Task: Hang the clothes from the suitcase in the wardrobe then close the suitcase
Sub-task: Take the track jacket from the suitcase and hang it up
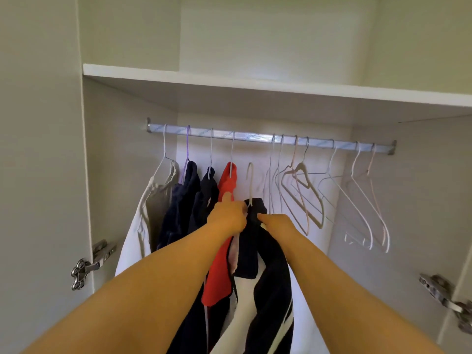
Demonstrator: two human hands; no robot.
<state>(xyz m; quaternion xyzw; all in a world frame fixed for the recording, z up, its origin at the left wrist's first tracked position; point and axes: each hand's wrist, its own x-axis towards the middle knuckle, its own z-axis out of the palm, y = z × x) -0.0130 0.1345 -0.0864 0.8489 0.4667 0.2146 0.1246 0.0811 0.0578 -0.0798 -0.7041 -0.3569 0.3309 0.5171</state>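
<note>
Inside the open wardrobe a metal rail (255,137) runs left to right. A beige garment (153,200), two dark navy garments (189,190) and a red garment (224,251) hang from it on the left. My left hand (227,215) grips a dark navy and white garment (268,290) at the neck of its white hanger (249,185), whose hook is below the rail and not on it. My right hand (274,222) holds the same garment's shoulder just to the right. The suitcase is out of view.
Several bare hangers (352,190) hang on the rail's right half. A white shelf (255,85) sits above the rail. Door hinges show at the lower left (89,261) and lower right (444,295).
</note>
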